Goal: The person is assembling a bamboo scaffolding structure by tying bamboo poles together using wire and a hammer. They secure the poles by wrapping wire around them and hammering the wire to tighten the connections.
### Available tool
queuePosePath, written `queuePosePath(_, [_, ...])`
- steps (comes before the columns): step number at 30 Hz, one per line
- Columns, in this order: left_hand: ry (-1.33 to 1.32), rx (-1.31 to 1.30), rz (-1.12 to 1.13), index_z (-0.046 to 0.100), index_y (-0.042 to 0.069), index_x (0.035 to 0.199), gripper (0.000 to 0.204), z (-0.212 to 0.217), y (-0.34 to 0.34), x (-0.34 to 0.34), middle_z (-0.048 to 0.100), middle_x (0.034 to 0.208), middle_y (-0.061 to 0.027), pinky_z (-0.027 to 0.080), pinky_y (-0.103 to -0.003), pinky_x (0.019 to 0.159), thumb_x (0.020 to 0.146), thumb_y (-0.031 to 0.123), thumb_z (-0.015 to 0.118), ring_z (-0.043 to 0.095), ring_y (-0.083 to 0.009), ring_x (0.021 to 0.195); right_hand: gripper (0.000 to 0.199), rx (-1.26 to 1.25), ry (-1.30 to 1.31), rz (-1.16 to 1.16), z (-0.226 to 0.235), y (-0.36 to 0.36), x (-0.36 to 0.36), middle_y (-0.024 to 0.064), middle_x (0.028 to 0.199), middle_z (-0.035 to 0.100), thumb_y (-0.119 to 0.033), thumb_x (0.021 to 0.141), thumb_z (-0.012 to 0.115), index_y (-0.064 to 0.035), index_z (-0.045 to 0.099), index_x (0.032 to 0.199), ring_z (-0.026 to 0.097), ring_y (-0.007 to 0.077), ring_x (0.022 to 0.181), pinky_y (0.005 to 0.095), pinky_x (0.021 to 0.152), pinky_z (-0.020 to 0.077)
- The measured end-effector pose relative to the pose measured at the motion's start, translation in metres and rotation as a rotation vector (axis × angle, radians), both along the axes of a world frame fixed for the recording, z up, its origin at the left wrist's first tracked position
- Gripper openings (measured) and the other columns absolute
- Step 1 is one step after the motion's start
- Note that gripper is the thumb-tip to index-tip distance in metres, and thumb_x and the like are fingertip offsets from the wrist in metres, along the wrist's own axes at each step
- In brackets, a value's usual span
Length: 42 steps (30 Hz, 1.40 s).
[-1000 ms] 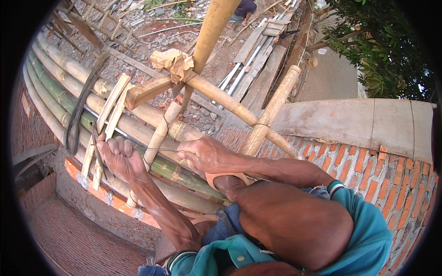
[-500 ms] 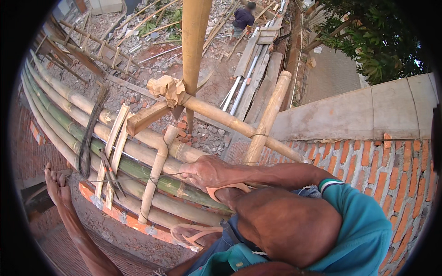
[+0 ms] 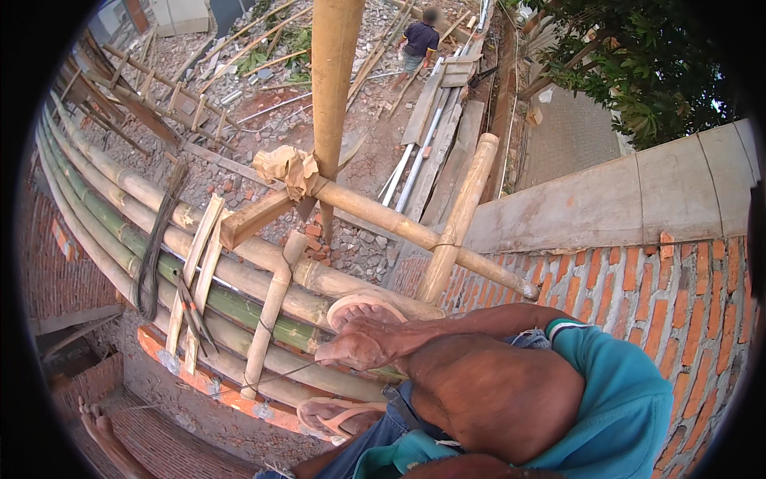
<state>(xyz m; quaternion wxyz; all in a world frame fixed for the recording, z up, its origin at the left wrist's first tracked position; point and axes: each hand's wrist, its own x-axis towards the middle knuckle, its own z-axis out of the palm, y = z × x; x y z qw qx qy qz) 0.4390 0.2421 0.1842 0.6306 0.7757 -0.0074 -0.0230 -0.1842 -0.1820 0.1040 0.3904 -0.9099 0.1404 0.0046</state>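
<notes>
My right hand [image 3: 351, 345] is closed on a thin wire [image 3: 279, 374], just in front of my sandalled foot on the bamboo poles [image 3: 239, 267]. The wire slants down to the left, across a short bamboo crosspiece [image 3: 265, 331], toward my left hand [image 3: 97, 419]. That hand is low at the far left, beyond the brick ledge, its fingers curled at the wire's other end. A pair of pincers [image 3: 190, 306] with orange-red grips leans on two pale wooden slats [image 3: 203, 275] over the poles. Beside them hangs a bundle of dark wire [image 3: 153, 255].
An upright bamboo post [image 3: 329, 88] rises ahead, joined to a horizontal bamboo rail [image 3: 383, 214] and a wooden block [image 3: 254, 219]. A brick wall [image 3: 638, 295] slopes away on the right. Far below, a person [image 3: 420, 40] stands among rubble and planks.
Both hands have moved down toward me, the left one farther out near the rim. The wire between them now runs lower, across the crosspiece's near end. The person below has straightened somewhat.
</notes>
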Motion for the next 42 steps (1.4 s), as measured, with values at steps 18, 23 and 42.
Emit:
queuePosePath(18, [-0.064,0.476,0.035,0.059,0.002,0.13,0.034,0.002,0.031,-0.075,0.048,0.071,0.0032,0.031,-0.024,0.044,0.107,0.025,0.055,0.037,-0.0061,0.053,0.011,-0.139,0.352,-1.252,-0.093,-0.513,-0.047,0.0012,0.058,0.055,-0.007,0.088,0.06,-0.0142,0.052,0.091,0.053,0.0131,0.049,0.0313,0.038,0.0401])
queuePosePath(23, [-0.052,0.538,0.018,0.06,0.001,0.129,0.033,-0.004,0.025,-0.074,0.049,0.07,0.0029,0.032,-0.024,0.043,0.106,0.025,0.056,0.038,-0.0063,0.052,0.008,-0.368,0.623,-1.029,-0.079,-0.51,-0.027,0.0013,0.056,0.053,-0.007,0.087,0.054,-0.0132,0.058,0.088,0.049,0.0138,0.046,0.0329,0.037,0.0383])
queuePosePath(42, [0.148,0.966,-0.309,0.064,0.0,0.123,0.031,-0.056,0.064,-0.097,0.054,0.066,0.0016,0.033,-0.026,0.04,0.103,0.023,0.059,0.042,-0.0072,0.047,0.077,-0.203,0.238,0.146,-0.085,-0.058,-0.063,0.0235,0.169,0.014,-0.062,0.103,0.043,-0.016,0.027,0.163,0.014,0.0439,0.156,0.0616,0.123,0.0142])
